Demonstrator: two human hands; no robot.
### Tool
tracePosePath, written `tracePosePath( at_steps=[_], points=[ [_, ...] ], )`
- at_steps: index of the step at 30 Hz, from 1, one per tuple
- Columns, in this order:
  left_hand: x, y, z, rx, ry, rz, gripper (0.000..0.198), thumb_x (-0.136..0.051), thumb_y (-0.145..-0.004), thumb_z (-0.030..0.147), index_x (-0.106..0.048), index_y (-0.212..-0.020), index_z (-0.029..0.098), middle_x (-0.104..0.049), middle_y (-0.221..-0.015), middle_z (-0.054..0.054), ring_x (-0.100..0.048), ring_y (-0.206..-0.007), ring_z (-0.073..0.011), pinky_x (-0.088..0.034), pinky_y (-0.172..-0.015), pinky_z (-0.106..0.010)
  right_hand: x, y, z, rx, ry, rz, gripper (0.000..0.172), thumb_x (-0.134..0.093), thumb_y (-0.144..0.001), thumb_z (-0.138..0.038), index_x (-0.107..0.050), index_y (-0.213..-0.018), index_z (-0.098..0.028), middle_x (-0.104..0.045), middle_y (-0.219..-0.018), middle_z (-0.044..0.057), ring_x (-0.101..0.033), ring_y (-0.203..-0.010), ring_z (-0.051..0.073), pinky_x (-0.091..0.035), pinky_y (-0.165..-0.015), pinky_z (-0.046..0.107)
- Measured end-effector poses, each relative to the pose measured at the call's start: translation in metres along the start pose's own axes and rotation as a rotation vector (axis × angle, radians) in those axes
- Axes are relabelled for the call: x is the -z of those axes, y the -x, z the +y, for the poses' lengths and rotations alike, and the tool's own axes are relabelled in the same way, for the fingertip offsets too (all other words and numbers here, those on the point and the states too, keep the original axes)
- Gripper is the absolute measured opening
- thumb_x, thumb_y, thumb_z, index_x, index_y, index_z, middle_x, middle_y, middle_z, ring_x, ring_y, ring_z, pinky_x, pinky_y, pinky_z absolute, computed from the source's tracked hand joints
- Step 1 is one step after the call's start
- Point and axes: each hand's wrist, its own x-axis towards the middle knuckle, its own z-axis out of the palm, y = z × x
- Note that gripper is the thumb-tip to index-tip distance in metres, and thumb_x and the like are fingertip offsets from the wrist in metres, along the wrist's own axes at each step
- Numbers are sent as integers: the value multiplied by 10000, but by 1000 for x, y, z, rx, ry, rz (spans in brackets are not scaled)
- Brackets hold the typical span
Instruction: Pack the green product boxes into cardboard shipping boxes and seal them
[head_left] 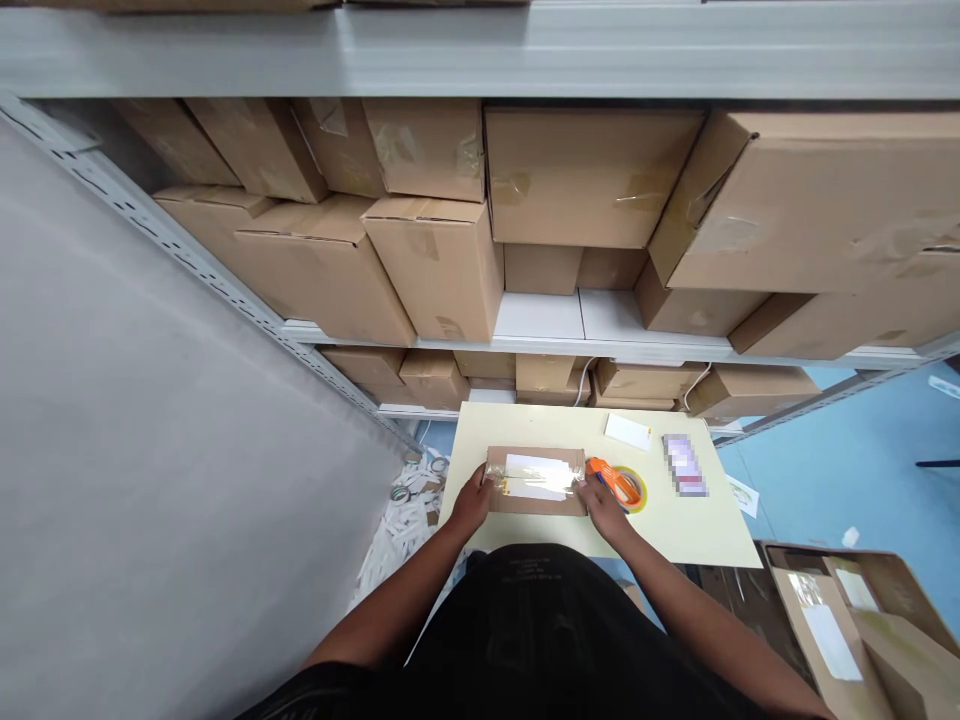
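Note:
A small flat cardboard box [536,507] lies on the pale yellow table [525,420], with a white label [536,463] and shiny clear tape across its top. My left hand [474,500] grips the box's left end, fingers folded round its edge. At the other end, my right hand [600,503] is closed on the right edge. Just beyond that hand rests an orange tape dispenser [611,480] with a yellow-rimmed tape roll [639,490]; the hand's fingertips lie near its handle. Undersides of both hands are hidden.
A white card or pad [628,431] and a blurred purple item [684,465] lie on the table's right. Shelves [480,60] of cardboard boxes stand ahead. A large open carton [885,560] holds boxes at lower right. Paper scraps [397,540] litter the floor left, by a grey wall.

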Motion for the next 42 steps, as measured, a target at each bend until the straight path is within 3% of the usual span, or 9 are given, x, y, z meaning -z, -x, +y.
tracePosePath(
  at_steps=[5, 11, 17, 19, 24, 29, 33, 38, 42],
  points=[
    [-2, 14, -13, -78, 144, -34, 544, -522, -955, 367, -496, -1475, 210, -590, -1491, -97, -549, -1377, -280, -415, -1162, -442, -5, 1, -16, -29, 113, 44, 430, -583, -842, -381, -594, -1239, -216, -734, -1055, 65, -683, -932, 259, -500, -856, 351],
    [-5, 7, -34, -235, 181, 1, 698, -552, -860, 185, -373, -1534, 215, -485, -1573, -102, -481, -1439, -225, -359, -1222, -419, -26, 4, 9, 66, 153, 115, 572, -586, -823, -300, -459, -1368, -184, -711, -1098, 94, -677, -937, 258, -521, -834, 354],
    [-6, -2, -60, -111, 11, 3, 659, -610, -787, 119, -458, -1425, 187, -588, -1438, -140, -587, -1318, -256, -435, -1149, -446, -50, 4, 35, 52, 418, 3, 466, -549, -842, -201, -552, -1307, -187, -709, -1120, 111, -670, -1029, 274, -502, -884, 364],
    [-2, -1, -66, -90, -26, -38, 626, -616, -801, 138, -468, -1407, 193, -592, -1435, -137, -595, -1307, -255, -450, -1127, -437, -44, 8, 44, 96, 467, -4, 453, -562, -817, -177, -591, -1269, -183, -694, -1170, 115, -636, -1114, 278, -479, -961, 372],
    [24, 17, -65, -30, -211, -155, 288, -594, -856, 218, -629, -1142, 220, -716, -1185, -88, -676, -1128, -246, -519, -972, -373, -14, 11, 64, -40, 630, 325, 398, -563, -912, -344, -612, -1267, -171, -628, -1271, 170, -549, -1213, 329, -424, -1026, 449],
    [34, 53, -31, -9, -327, -343, 100, -575, -883, 281, -671, -891, 254, -742, -891, -19, -698, -881, -226, -514, -825, -329, 4, -16, 71, -216, 747, 146, 291, -569, -934, -394, -683, -1128, -211, -684, -1189, 169, -525, -1236, 346, -376, -1001, 480],
    [1, 75, 28, -101, -274, -363, 187, -543, -929, 356, -703, -923, 260, -739, -899, -24, -686, -870, -225, -515, -817, -322, 22, -23, 78, -158, 566, 172, 301, -546, -907, -354, -693, -1099, -174, -693, -1185, 192, -514, -1255, 353, -352, -1016, 483],
    [-81, 51, 109, -315, -277, -270, 299, -581, -927, 439, -726, -1083, 229, -699, -1122, -94, -645, -1058, -263, -508, -960, -367, 62, 17, 87, -103, 27, 47, 312, -480, -832, -419, -673, -919, -190, -681, -813, 48, -626, -832, 245, -467, -748, 327],
    [-143, 19, 142, -120, -133, -375, 436, -578, -907, 541, -717, -1085, 169, -715, -1014, -94, -668, -872, -232, -541, -799, -351, 85, 55, 88, 34, -236, -93, 203, -497, -786, -362, -634, -805, -213, -635, -767, 7, -584, -745, 201, -446, -678, 291]
  ],
)
